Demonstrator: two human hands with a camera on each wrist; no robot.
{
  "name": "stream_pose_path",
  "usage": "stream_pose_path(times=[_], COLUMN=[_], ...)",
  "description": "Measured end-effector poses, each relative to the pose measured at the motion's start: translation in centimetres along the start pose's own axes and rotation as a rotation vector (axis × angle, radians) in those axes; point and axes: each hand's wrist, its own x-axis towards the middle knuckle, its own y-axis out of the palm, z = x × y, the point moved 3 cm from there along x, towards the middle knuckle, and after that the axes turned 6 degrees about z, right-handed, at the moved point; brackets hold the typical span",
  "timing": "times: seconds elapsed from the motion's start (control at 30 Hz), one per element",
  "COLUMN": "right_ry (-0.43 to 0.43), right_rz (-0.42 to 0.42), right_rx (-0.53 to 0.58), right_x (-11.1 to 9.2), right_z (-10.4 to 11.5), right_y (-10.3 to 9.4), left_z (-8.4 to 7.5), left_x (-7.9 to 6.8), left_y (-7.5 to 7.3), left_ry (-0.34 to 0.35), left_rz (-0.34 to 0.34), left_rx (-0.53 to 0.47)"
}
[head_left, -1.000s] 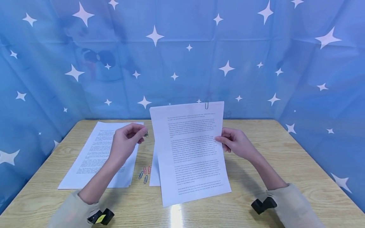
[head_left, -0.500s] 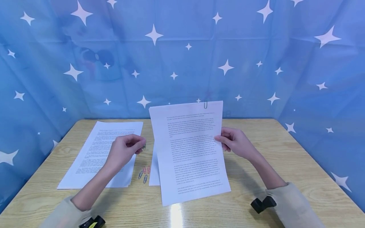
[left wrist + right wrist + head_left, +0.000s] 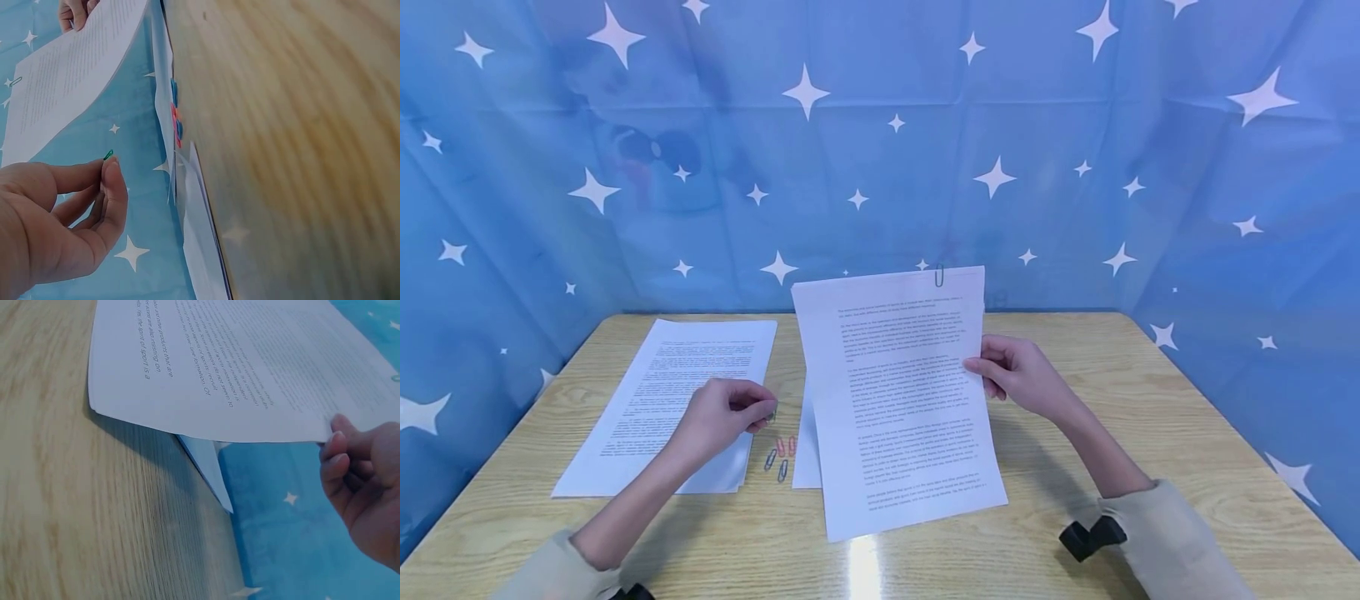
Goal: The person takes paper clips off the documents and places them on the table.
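Observation:
Between the thumb and forefinger of my left hand (image 3: pixel 718 418) a small green paper clip (image 3: pixel 109 154) is pinched, above the right side of the left paper stack. My right hand (image 3: pixel 1021 377) grips the right edge of several printed sheets (image 3: pixel 910 400), thumb in front, and holds them raised and tilted toward me. A green paper clip (image 3: pixel 939 276) sits on their top edge, right of the middle. Close to my left hand, pink paper clips (image 3: pixel 786 447) and blue paper clips (image 3: pixel 771 459) lie on the table.
To the left lies a stack of printed paper (image 3: pixel 655 417). Behind the raised sheets, another white paper (image 3: pixel 806 454) lies on the wooden table (image 3: pixel 1075 533), mostly hidden. A blue curtain (image 3: pixel 880 233) with white stars hangs behind the table's far edge.
My left hand has come down and toward me, from beside the raised sheets to just above the loose clips, with the green paper clip in it. My right hand and the sheets barely move.

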Motion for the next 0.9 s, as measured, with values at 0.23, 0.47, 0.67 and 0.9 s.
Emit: stream_pose_path(times=[0.23,0.47,0.67,0.9], right_ry=[0.007,0.007,0.007,0.0], right_rz=[0.003,0.0,-0.004,-0.002], right_rx=[0.007,-0.002,-0.01,-0.02], right_x=[-0.1,-0.1,-0.1,-0.1], right_z=[-0.1,-0.1,0.0,0.1], right_y=[0.0,0.0,0.0,0.0], left_z=[0.8,1.2,1.3,1.6], left_x=[-0.3,-0.5,-0.4,-0.3], left_y=[0.1,0.3,0.6,0.6], left_ry=[-0.048,-0.08,-0.119,-0.135], left_rz=[0.057,0.095,0.15,0.174], left_rx=[0.052,0.071,0.027,0.01])
